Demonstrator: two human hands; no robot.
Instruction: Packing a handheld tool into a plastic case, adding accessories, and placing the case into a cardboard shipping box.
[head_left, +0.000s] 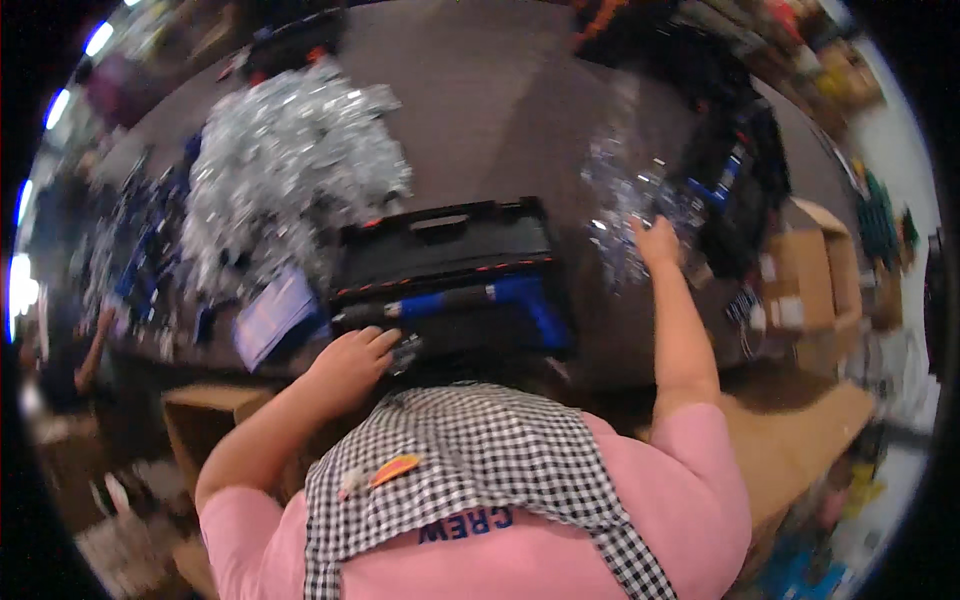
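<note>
An open black tool case lies in front of me, lid tilted back. Inside it rests a blue and black pistol-shaped tool. My left hand is at the case's near left edge, fingers closed on a small clear plastic packet; the thumb is hidden. Out to the right, my right hand reaches into a loose heap of shiny clear packets. Its fingers are drawn together at the heap's edge, seemingly pinching one packet, though blur hides the detail.
A large mound of silvery plastic packets stands left, with blue-and-white leaflets before it. Blue and black tools lie farther left. Black cases and a cardboard box are right. Another person's arm shows far left.
</note>
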